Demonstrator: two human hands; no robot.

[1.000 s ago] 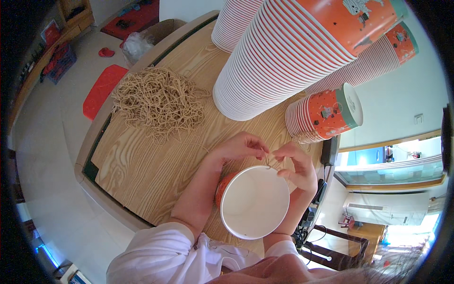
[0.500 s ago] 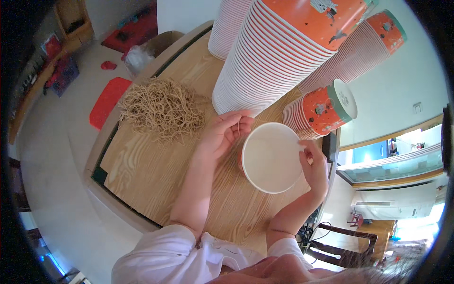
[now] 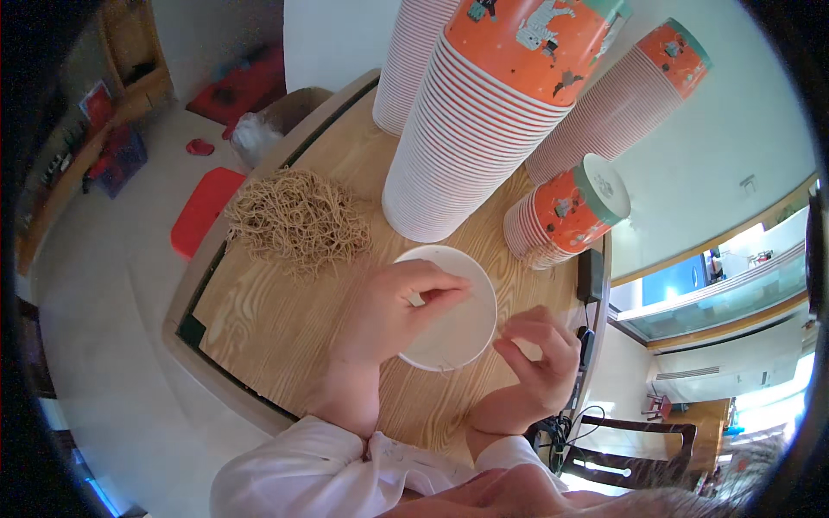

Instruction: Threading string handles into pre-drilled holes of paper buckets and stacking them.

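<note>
A round white-lined paper bucket (image 3: pixel 458 332) rests on the wooden table in front of me, mouth up. Over its left side hangs my left hand (image 3: pixel 401 302), thumb and fingertips pinched together above the opening. Just off the rim on the right, my right hand (image 3: pixel 544 354) is also closed in a pinch, fingers curled. What either pinch holds is too fine to make out. A short thin strand (image 3: pixel 444 371) shows at the bucket's near rim. Left of the bucket lies a tangled heap of thin beige strands (image 3: pixel 298 220), string or bands.
A tall stack of nested orange-and-white paper buckets (image 3: pixel 484 129) stands beyond the bucket, with similar stacks behind. A shorter stack (image 3: pixel 566 211) sits at the right, beside a black box (image 3: pixel 591 274) at the table edge. Cables (image 3: pixel 553 432) and a dark chair (image 3: pixel 639 449) are at lower right.
My left hand has moved from beside the tall stack to over the bucket. My right hand has come off the rim and nearer to me. In view, the bucket sits lower and further left.
</note>
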